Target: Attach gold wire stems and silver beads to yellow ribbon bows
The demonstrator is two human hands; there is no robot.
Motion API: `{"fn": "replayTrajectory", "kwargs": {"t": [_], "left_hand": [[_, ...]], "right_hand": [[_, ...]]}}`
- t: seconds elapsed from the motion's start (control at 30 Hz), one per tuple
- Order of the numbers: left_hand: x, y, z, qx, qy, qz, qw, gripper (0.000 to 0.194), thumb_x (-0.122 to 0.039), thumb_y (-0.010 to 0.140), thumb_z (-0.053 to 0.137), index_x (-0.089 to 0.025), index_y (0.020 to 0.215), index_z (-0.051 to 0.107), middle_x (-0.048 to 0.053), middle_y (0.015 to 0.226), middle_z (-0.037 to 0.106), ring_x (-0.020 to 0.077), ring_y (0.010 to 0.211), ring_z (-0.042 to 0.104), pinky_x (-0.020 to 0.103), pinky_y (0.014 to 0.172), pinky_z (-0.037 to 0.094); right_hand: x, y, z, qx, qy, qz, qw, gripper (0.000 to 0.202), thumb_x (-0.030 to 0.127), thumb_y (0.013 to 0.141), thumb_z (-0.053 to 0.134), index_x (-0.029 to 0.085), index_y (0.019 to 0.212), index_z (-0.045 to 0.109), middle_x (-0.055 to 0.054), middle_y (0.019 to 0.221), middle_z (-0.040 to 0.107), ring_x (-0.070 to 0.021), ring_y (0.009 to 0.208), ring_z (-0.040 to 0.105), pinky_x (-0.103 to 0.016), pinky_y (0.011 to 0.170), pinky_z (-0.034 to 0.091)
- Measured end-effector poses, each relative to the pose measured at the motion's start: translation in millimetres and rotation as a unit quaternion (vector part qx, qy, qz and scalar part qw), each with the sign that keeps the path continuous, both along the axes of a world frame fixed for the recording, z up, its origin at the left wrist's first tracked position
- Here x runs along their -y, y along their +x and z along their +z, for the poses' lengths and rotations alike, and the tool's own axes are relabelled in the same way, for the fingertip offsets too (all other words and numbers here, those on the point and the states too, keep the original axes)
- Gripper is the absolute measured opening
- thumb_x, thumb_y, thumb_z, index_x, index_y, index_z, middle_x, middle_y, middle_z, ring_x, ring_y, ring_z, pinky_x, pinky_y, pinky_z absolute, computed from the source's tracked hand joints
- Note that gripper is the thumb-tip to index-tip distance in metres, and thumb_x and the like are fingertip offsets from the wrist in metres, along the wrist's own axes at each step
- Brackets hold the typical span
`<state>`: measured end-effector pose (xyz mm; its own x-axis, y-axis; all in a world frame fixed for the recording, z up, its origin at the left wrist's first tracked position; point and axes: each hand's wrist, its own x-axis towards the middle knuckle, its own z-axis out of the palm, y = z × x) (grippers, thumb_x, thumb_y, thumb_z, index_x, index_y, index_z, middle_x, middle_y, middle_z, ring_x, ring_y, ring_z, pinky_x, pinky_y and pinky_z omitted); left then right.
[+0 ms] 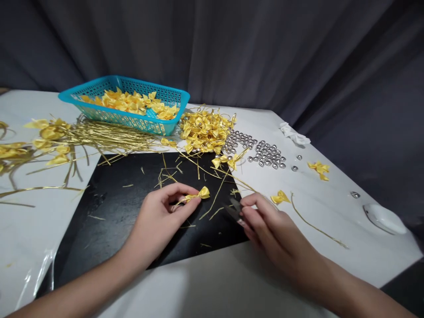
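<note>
1. The left hand [165, 210] has its grip pinching a yellow bow [204, 192] between thumb and fingers, above the black mat [109, 212].
2. At 4 o'clock from that bow, the right hand [271, 225] has its grip wrapped round a small dark-bladed tool [236, 213], somewhat blurred; its tip points towards the mat.
3. Thin gold clippings lie scattered on the mat around the left hand.
4. At 12 o'clock from the held bow, a heap of finished bows [207, 130] sits on the white bench [331, 198].
5. Between 10 and 11 o'clock, a blue basket [180, 104] holds yellow pieces [124, 102]; gold stems [112, 136] lie just before it.
6. At 2 o'clock, silvery beads [270, 154] are spread beside the heap.
7. At 3 o'clock, a loose bow [280, 197] rests near the right hand.
</note>
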<state>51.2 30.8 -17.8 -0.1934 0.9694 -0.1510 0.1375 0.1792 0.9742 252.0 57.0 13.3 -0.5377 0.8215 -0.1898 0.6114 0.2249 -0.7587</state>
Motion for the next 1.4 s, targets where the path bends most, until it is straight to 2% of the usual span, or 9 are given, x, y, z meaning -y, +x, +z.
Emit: {"fn": "replayTrajectory", "kwargs": {"t": [0.07,0.13,0.2,0.3,0.43,0.6,0.83,1.1,1.4], "left_hand": [[0.2,-0.3,0.1,-0.003,0.002,-0.001,1.0,0.021,-0.035,0.071,0.067,-0.017,0.081,0.068,0.004,0.084,0.071,0.0169,0.074,0.062,0.025,0.061,0.045],[0.8,-0.1,0.7,0.003,0.001,0.0,1.0,0.02,-0.034,0.07,0.067,-0.017,0.082,0.067,0.005,0.087,0.07,0.0168,0.077,0.062,0.024,0.062,0.046],[1.8,0.5,1.4,0.018,-0.005,-0.003,1.0,0.02,-0.033,0.069,0.068,-0.017,0.082,0.066,0.004,0.087,0.07,0.0159,0.077,0.062,0.024,0.063,0.046],[2.9,1.4,2.0,0.043,0.001,0.001,0.999,0.021,-0.03,0.066,0.071,-0.016,0.08,0.064,0.002,0.082,0.068,0.0142,0.074,0.061,0.021,0.06,0.046],[2.2,1.5,1.6,0.06,0.031,0.016,0.998,0.023,-0.027,0.062,0.074,-0.017,0.079,0.06,0.0,0.08,0.065,0.0126,0.071,0.06,0.02,0.058,0.047],[2.6,2.4,1.0,0.076,0.065,0.023,0.995,0.022,-0.023,0.062,0.074,-0.017,0.077,0.058,-0.002,0.076,0.063,0.0103,0.069,0.06,0.017,0.058,0.048],[8.3,4.2,5.2,0.071,0.078,0.016,0.994,0.018,-0.02,0.064,0.072,-0.017,0.071,0.056,-0.004,0.069,0.06,0.0073,0.063,0.058,0.013,0.052,0.046],[9.0,3.7,6.1,0.052,0.094,0.011,0.994,0.015,-0.02,0.067,0.069,-0.018,0.068,0.054,-0.003,0.069,0.06,0.0092,0.064,0.06,0.016,0.057,0.048],[13.5,3.6,5.6,0.041,0.109,-0.021,0.993,0.011,-0.018,0.071,0.066,-0.019,0.07,0.055,-0.004,0.071,0.062,0.0093,0.066,0.061,0.015,0.057,0.048]], "right_hand": [[-0.5,-1.1,2.5,-0.041,-0.096,-0.019,0.994,0.022,0.044,0.092,0.036,0.023,0.089,0.037,0.008,0.055,0.032,-0.008,0.047,0.032,-0.019,0.045,0.03],[-1.7,-3.7,2.6,-0.042,-0.152,-0.001,0.987,0.027,0.044,0.083,0.053,0.022,0.086,0.038,0.008,0.055,0.032,-0.0073,0.047,0.029,-0.019,0.043,0.026],[-2.9,-7.0,-0.3,-0.033,-0.128,0.01,0.991,0.03,0.041,0.082,0.056,0.02,0.074,0.036,0.007,0.056,0.032,-0.0066,0.049,0.027,-0.019,0.045,0.024],[-3.3,-10.7,-6.4,0.007,-0.074,0.008,0.997,0.041,0.046,0.089,0.042,0.018,0.063,0.029,0.005,0.058,0.029,-0.0071,0.052,0.026,-0.021,0.047,0.022],[-1.3,-13.5,-8.6,0.037,-0.113,0.024,0.993,0.045,0.054,0.088,0.038,0.017,0.065,0.029,0.005,0.06,0.029,-0.0071,0.054,0.026,-0.021,0.047,0.021],[0.1,-16.7,-7.1,0.003,-0.094,0.019,0.995,0.046,0.056,0.088,0.038,0.018,0.065,0.027,0.005,0.061,0.026,-0.0072,0.055,0.024,-0.021,0.047,0.02],[-1.8,-18.8,-7.1,0.003,-0.087,0.053,0.995,0.04,0.048,0.093,0.031,0.018,0.068,0.029,0.004,0.062,0.032,-0.0075,0.057,0.03,-0.023,0.052,0.025],[-2.5,-19.5,-9.7,0.029,-0.06,0.071,0.995,0.042,0.048,0.092,0.034,0.017,0.065,0.026,0.005,0.058,0.029,-0.0072,0.054,0.027,-0.023,0.05,0.022],[-3.9,-18.7,-9.6,0.01,-0.07,0.095,0.993,0.039,0.046,0.092,0.036,0.017,0.066,0.032,0.005,0.059,0.031,-0.0066,0.055,0.029,-0.022,0.05,0.024]]}}
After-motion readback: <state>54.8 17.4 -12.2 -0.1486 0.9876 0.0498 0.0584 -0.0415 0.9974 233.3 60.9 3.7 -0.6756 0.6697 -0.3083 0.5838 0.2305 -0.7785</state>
